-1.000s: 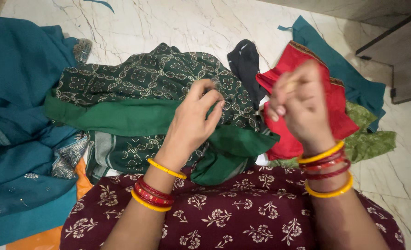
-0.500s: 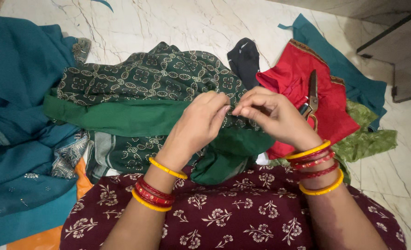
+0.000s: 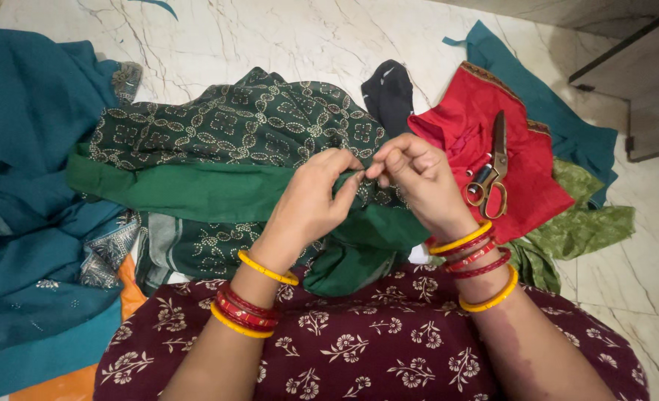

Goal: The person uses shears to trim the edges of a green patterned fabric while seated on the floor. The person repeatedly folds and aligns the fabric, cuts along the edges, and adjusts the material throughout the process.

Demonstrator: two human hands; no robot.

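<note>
On the far left we see a pile of teal cloth (image 3: 25,186) on the white marble floor (image 3: 307,37). In the middle lies the dark green printed fabric with a plain green band (image 3: 218,148). Our left hand (image 3: 311,200) pinches its edge, fingers pressed together. Just beside it, our right hand (image 3: 418,182) pinches the same edge. To the right, small scissors with golden handles (image 3: 493,171) rest on a red blouse piece (image 3: 522,178).
</note>
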